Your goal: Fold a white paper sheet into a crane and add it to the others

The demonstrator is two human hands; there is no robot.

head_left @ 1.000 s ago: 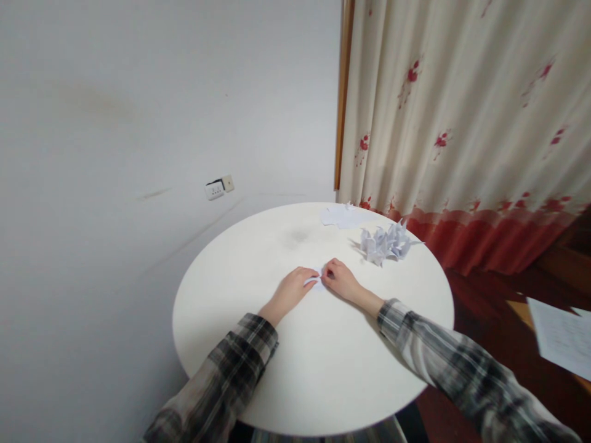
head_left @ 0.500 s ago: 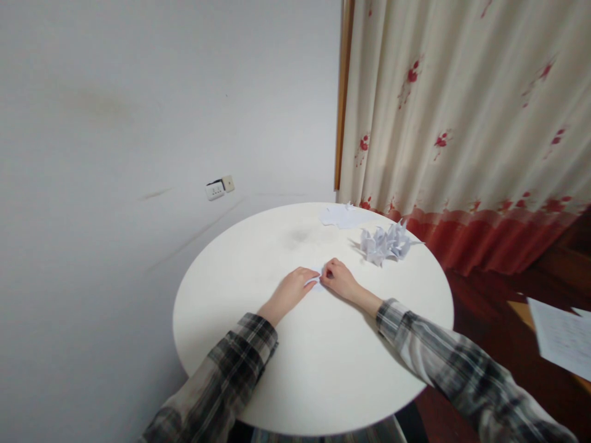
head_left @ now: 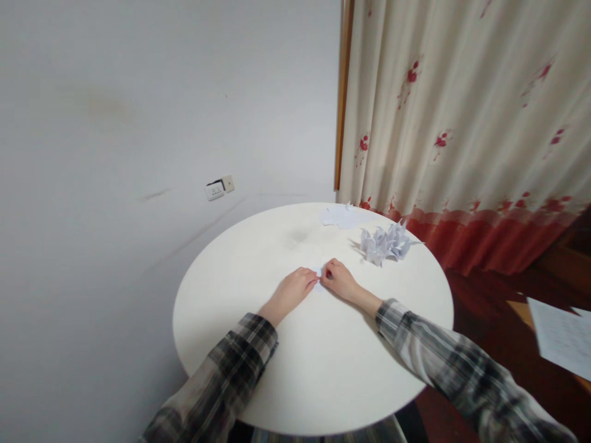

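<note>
A small piece of white paper [head_left: 319, 287] lies on the round white table [head_left: 323, 363], mostly covered by my fingers. From the left, my left hand [head_left: 295, 288] pinches it with thumb and fingers together. My right hand [head_left: 339, 278] grips the paper's other side, thumb and forefinger closed. The fingertips of both hands almost meet over the paper. How the paper is folded under them is too small to make out.
Several folded white paper cranes [head_left: 385, 243] are clustered at the table's right. Flat white paper sheets [head_left: 342, 216] lie at the far edge. A wall [head_left: 115, 277] borders the left, a curtain [head_left: 462, 123] the back right. Printed sheets [head_left: 561, 338] lie beyond the table at right.
The fingers and thumb of my left hand have closed together at the paper, where a gap showed before. My right hand has stayed nearly still.
</note>
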